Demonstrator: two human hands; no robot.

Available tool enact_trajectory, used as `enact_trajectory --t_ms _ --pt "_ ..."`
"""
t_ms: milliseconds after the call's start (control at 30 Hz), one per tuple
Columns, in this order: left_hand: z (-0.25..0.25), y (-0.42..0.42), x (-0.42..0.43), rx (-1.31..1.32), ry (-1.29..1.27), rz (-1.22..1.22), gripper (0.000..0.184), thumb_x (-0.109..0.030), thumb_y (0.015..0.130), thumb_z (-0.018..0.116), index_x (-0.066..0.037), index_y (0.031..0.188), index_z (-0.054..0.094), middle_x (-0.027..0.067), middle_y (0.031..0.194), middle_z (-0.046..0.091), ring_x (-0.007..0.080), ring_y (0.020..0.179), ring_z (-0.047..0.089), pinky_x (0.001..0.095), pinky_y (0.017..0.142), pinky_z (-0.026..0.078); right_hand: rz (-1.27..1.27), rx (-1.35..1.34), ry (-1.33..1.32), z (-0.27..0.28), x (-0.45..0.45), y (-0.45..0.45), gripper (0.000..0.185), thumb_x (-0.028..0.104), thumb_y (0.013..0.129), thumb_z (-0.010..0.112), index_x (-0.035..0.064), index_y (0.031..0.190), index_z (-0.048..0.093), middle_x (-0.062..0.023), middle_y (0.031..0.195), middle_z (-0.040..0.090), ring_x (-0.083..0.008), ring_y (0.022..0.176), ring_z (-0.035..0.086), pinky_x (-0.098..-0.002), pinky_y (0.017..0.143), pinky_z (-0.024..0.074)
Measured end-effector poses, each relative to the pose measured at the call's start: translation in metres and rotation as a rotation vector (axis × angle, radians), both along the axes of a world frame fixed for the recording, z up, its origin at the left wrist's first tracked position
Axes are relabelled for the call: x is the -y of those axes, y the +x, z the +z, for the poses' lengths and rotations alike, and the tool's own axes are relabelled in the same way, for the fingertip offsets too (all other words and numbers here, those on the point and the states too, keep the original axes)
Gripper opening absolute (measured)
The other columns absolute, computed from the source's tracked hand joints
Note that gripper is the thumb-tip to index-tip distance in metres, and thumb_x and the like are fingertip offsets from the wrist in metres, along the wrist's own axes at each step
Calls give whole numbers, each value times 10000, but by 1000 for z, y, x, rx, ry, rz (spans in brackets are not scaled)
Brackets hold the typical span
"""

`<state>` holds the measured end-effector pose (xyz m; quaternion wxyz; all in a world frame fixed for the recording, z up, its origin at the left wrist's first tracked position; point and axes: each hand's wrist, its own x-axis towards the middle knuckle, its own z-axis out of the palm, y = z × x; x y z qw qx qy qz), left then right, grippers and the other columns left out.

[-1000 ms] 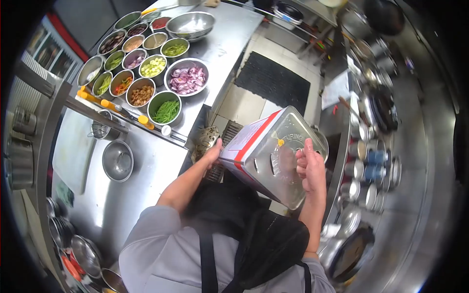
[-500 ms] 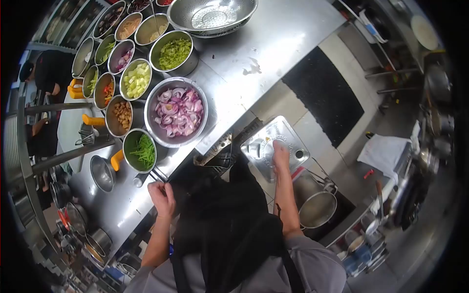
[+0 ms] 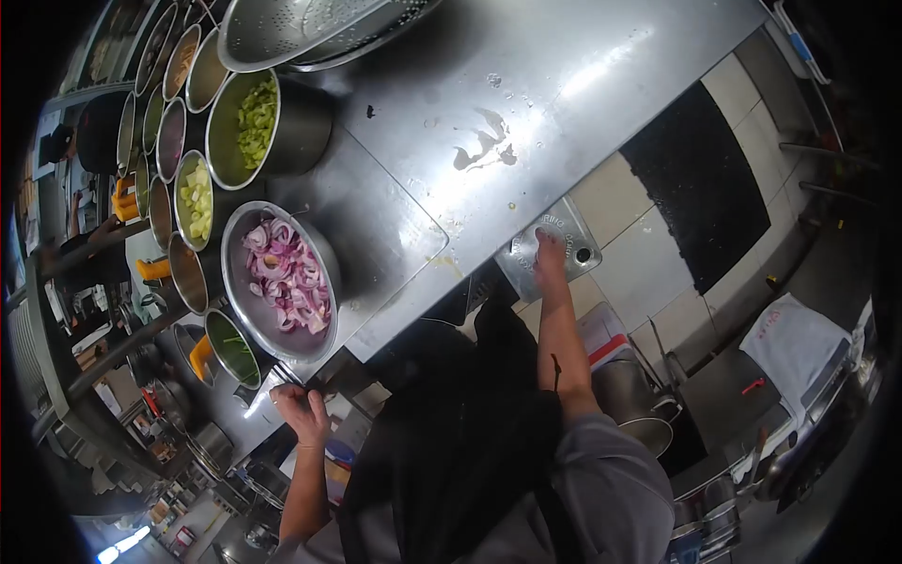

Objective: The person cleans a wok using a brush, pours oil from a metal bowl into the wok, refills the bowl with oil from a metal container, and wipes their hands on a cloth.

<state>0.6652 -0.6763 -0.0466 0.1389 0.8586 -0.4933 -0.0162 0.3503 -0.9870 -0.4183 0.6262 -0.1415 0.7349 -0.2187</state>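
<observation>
My right hand (image 3: 552, 260) is closed over the top of a square metal tin (image 3: 569, 222), below the counter's edge. The tin has embossed lettering and a round dark hole near one corner; the counter partly covers it. My left hand (image 3: 303, 415) is curled at the counter's front edge, right by some thin metal bars (image 3: 286, 372); what its fingers hold is hidden. Just beyond stands a pot (image 3: 232, 348) with green strips inside and an orange handle. Beside that, a steel bowl (image 3: 331, 273) holds sliced red onion (image 3: 287, 277).
Steel pots of cut vegetables, such as chopped greens (image 3: 256, 122), line the counter's left side. A steel colander (image 3: 272, 38) stands at the back. Wet patches mark the steel counter (image 3: 395, 188). To the right are a black floor mat (image 3: 700, 188) and a large pot (image 3: 625, 409).
My view has swung toward the counter, so the bowl and pots appear further left. The tin now shows higher up and partly behind the counter's edge, my right hand still on it.
</observation>
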Motion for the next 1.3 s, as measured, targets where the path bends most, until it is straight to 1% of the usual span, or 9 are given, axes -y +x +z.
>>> enact_trajectory --t_ms 233,333,467,667,800,867,933,1067,1300 --pt "-6 2 -2 91 16 24 380 -367 919 607 -27 919 437 128 838 388 292 786 392 418 716 329 137 -29 44 -53 -3 24 423 382 908 678 -5 1077 648 -142 830 625 -239 591 572 -379 468 439" --pt "-6 1 -2 67 23 8 209 -134 843 562 -5 942 432 119 874 362 256 800 377 387 737 338 86 -5 -110 -93 -21 33 421 377 906 684 -11 1067 659 -188 888 659 -270 650 618 -401 515 467" --pt "-6 0 -1 109 44 15 204 -146 856 554 -4 938 432 118 876 356 250 796 367 380 734 336 65 17 -195 -164 -41 37 421 367 897 695 -19 1063 663 -251 974 678 -361 842 664 -441 697 505" --pt "-7 0 -2 86 10 19 249 -226 879 575 -19 896 439 144 835 404 310 795 412 441 726 336 387 -132 -102 -72 -14 37 443 349 872 711 -41 1075 656 -296 1072 671 -432 1040 647 -462 873 494" --pt "-3 2 -2 47 -19 -73 247 -209 898 579 9 935 468 179 876 463 351 843 448 461 756 351 861 -303 -575 17 -3 20 300 212 928 597 16 1136 690 -130 960 723 -218 810 681 -383 765 533" --pt "-4 7 -9 42 -39 -118 236 -194 909 577 18 940 478 184 888 479 355 867 465 467 779 362 608 -45 -598 81 -6 11 268 227 932 607 44 1100 706 -142 957 735 -247 842 696 -388 790 536" --pt "-8 10 -15 -48 -116 -76 234 -200 923 570 19 916 488 161 863 469 327 846 457 450 771 363 499 -112 -645 147 -21 0 214 239 902 638 49 963 714 -196 944 720 -382 911 693 -449 813 545" --pt "8 2 -9 -287 -205 -109 321 -291 970 565 20 940 491 125 847 437 271 799 436 406 736 365 634 -484 -543 221 -110 -59 316 326 907 626 21 956 695 -195 953 719 -403 916 682 -469 820 535" --pt "14 16 -29 -296 -404 -480 338 -261 973 602 44 1101 530 213 1023 549 361 939 517 464 842 424 231 -626 -470 323 -390 -121 350 336 918 603 3 978 691 -190 940 723 -367 915 694 -454 819 531"
